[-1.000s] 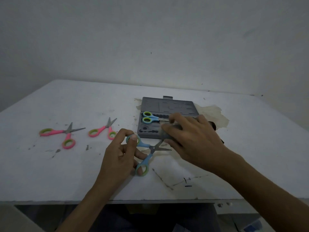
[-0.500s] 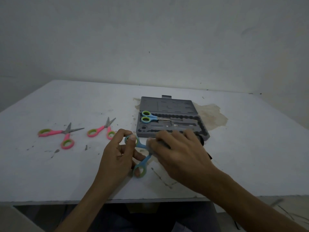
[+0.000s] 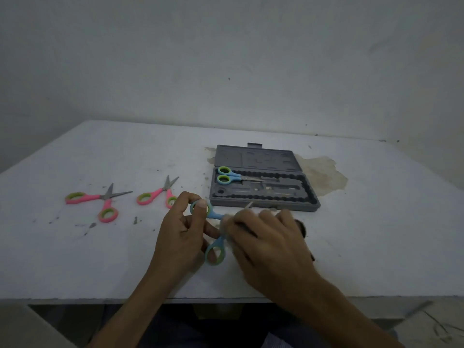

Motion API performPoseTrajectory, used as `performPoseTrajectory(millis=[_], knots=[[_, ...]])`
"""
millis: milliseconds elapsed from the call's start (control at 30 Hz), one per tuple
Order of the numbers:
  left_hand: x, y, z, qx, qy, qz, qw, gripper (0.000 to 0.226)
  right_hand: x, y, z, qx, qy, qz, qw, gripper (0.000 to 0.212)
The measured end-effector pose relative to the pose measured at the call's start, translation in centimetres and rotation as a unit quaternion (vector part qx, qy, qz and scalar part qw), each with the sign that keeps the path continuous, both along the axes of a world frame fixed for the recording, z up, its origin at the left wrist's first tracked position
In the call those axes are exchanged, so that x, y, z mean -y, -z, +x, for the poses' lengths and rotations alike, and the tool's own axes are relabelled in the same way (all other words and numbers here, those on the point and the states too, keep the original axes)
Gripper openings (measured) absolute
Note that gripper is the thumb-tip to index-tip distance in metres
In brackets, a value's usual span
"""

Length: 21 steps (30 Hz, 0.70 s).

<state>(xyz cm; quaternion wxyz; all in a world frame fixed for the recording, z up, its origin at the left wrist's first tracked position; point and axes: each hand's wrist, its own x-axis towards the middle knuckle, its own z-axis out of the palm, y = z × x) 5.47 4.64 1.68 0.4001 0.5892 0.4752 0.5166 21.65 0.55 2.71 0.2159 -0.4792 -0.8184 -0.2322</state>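
Blue scissors with green-lined rings (image 3: 218, 243) lie spread open near the table's front, just in front of the case. My left hand (image 3: 180, 237) holds them by the handles, thumb and forefinger pinching the upper ring and another finger in the lower ring. My right hand (image 3: 271, 242), blurred, covers the blades with its fingers curled over them; only one blade tip pokes out near the case. An open grey tool case (image 3: 263, 199) lies behind my hands. A second pair of blue scissors (image 3: 227, 175) rests shut in its tray at the left end.
Two pink scissors lie open on the white table (image 3: 376, 222), one (image 3: 100, 199) at far left, the other (image 3: 158, 194) beside my left hand. A dark object (image 3: 301, 227) peeks from under my right hand. A brown stain (image 3: 324, 174) marks the table by the case.
My right hand has drawn back from the case's front edge toward me and to the left, onto the blades of the blue scissors. My left hand has kept its hold on the handles.
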Motion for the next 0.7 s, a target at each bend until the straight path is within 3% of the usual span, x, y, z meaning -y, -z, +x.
performPoseTrajectory(millis=[167, 267, 367, 467, 600, 700], knots=[[0.0, 0.0, -0.1, 0.019, -0.005, -0.003, 1.0, 0.018, -0.6, 0.5, -0.2, -0.093, 0.013, -0.007, 0.996, 0.037], [0.0, 0.1, -0.1, 0.015, -0.002, 0.004, 1.0, 0.018, -0.3, 1.1, -0.6, -0.062, 0.005, -0.02, 0.998, 0.032], [0.0, 0.1, 0.0, 0.033, 0.0, -0.002, 0.999, 0.018, -0.3, 1.1, -0.4, -0.115, 0.022, -0.023, 0.993, 0.028], [-0.1, 0.2, -0.1, 0.028, -0.002, 0.005, 1.0, 0.018, -0.2, 1.4, -0.3, -0.088, 0.003, -0.026, 0.996, 0.03], [0.1, 0.1, 0.0, 0.048, 0.003, -0.003, 0.999, 0.021, -0.2, 1.5, 0.0, -0.143, 0.026, 0.008, 0.989, 0.032], [0.1, -0.1, 0.0, 0.057, -0.002, -0.009, 0.998, 0.022, 0.2, 2.1, -0.3, -0.127, 0.023, 0.002, 0.992, 0.031]])
